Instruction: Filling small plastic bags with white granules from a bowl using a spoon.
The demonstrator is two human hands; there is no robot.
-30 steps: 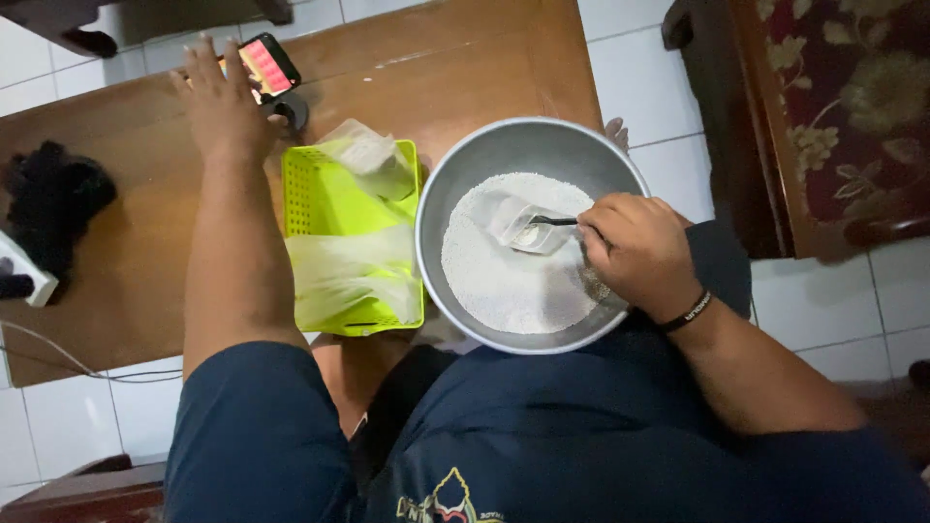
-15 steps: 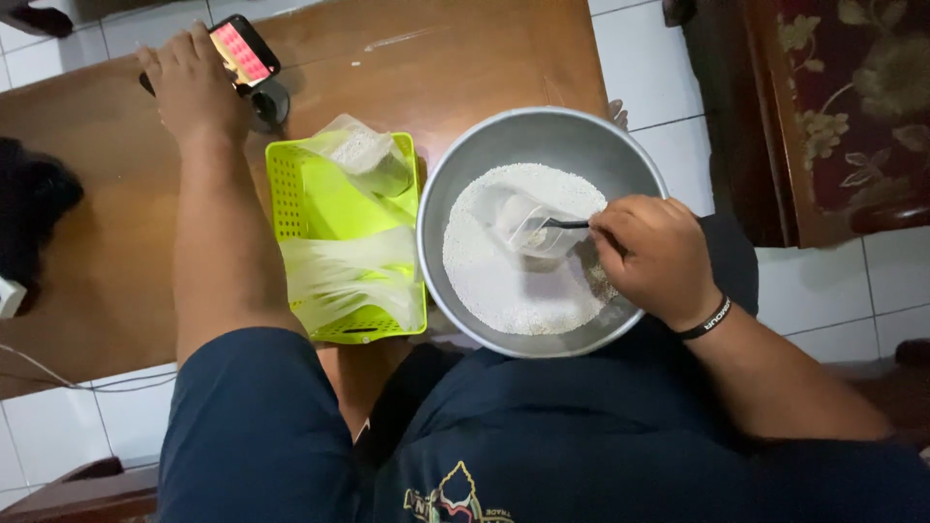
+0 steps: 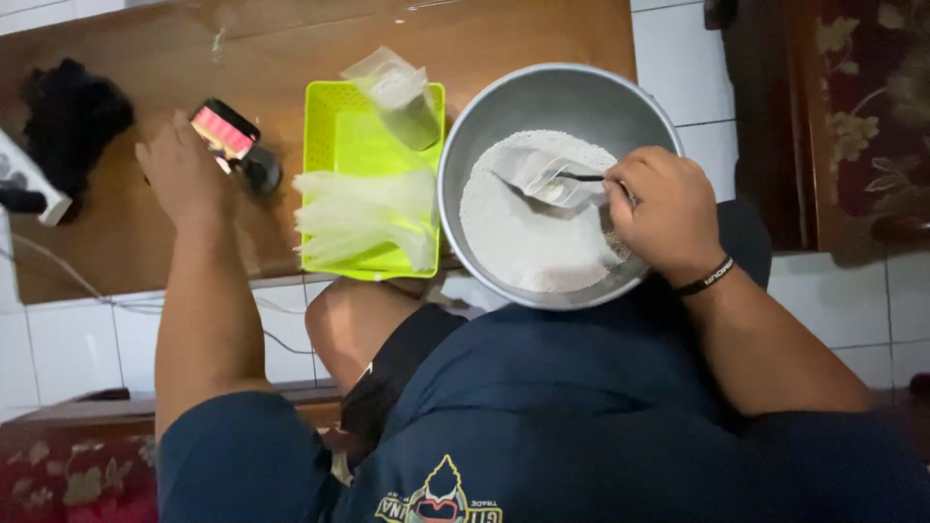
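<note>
My right hand (image 3: 665, 211) grips a dark-handled spoon (image 3: 582, 178) and a clear plastic bag (image 3: 542, 178) over white grains (image 3: 528, 228) in a large metal bowl (image 3: 557, 97) on my lap. My left hand (image 3: 181, 176) rests on the wooden table (image 3: 291, 48), fingers touching a phone (image 3: 224, 130) with a lit pink screen that leans on a small dark stand (image 3: 261, 169).
A lime green plastic basket (image 3: 360, 126) sits between phone and bowl, holding a pile of empty clear bags (image 3: 363, 215) and one filled bag (image 3: 401, 95). A black cloth (image 3: 73, 116) and a white power strip (image 3: 24, 184) lie at the table's left. White tiled floor surrounds the table.
The view shifted, so the table and bowl sit higher in frame. My left hand stays at the phone. My right hand still holds the spoon, and the bag now lies flatter over the grains.
</note>
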